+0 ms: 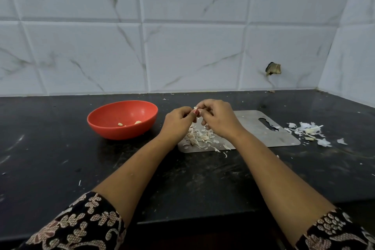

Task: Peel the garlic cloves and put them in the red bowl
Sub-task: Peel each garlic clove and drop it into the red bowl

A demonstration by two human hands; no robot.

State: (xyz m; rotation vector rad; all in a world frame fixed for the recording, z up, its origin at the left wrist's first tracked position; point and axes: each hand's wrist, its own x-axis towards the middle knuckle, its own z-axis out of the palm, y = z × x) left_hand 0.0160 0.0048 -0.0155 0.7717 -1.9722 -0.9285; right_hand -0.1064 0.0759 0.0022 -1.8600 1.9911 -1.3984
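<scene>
My left hand (178, 119) and my right hand (217, 116) meet above the left end of a grey cutting board (269, 138). Between their fingertips they pinch one small garlic clove (196, 111), mostly hidden by the fingers. Under the hands lies a heap of peels and cloves (199, 138) on the board. The red bowl (101, 126) stands to the left of the hands on the black counter, with two peeled cloves (121, 124) showing inside it.
More garlic skins and pieces (308, 131) lie scattered on the counter to the right of the board. A white tiled wall runs behind, with a corner at the far right and a broken hole (273, 68) in a tile. The counter's front edge is near my forearms.
</scene>
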